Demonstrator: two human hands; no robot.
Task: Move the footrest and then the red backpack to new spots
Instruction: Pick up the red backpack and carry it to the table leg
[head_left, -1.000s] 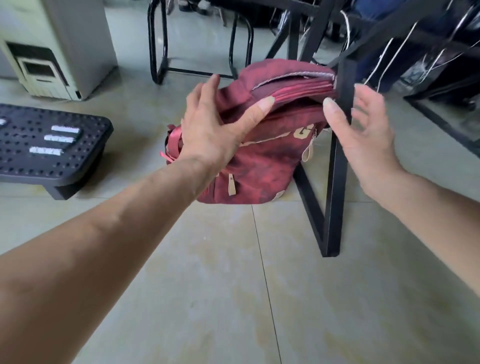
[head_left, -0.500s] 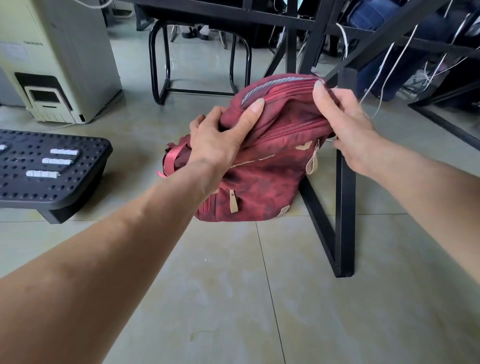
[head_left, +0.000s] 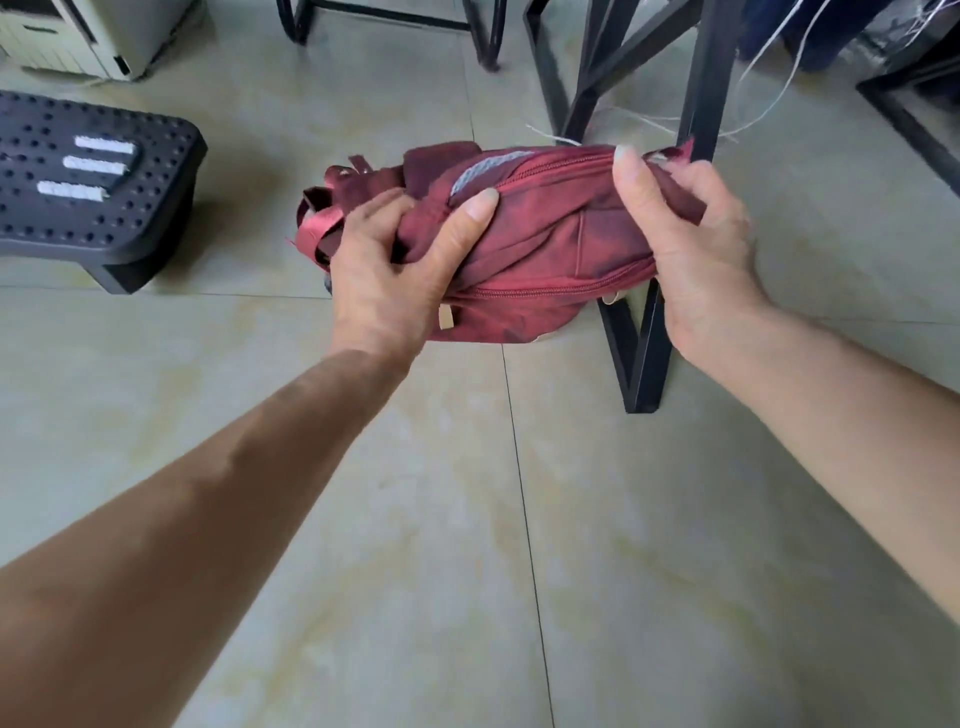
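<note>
The red backpack (head_left: 550, 234) is bunched up between both hands, in front of a black table leg. My left hand (head_left: 395, 260) grips its left side near the shiny red straps. My right hand (head_left: 685, 234) clutches the fabric at its right end, thumb over the top zipper. Whether the bag's bottom still touches the tiled floor is unclear. The black perforated footrest (head_left: 93, 192) with three white strips stands on the floor to the left, apart from both hands.
A black metal table frame (head_left: 644, 343) stands right behind the backpack, its legs spreading to the back. A black stool frame (head_left: 483, 36) and a beige appliance (head_left: 93, 41) stand at the back left. White cords (head_left: 769, 57) hang at the right. Bare tiles (head_left: 467, 519) lie near me.
Both hands went from open beside the backpack to closed on its top fabric. The bag is now squeezed flatter and the view looks down more steeply.
</note>
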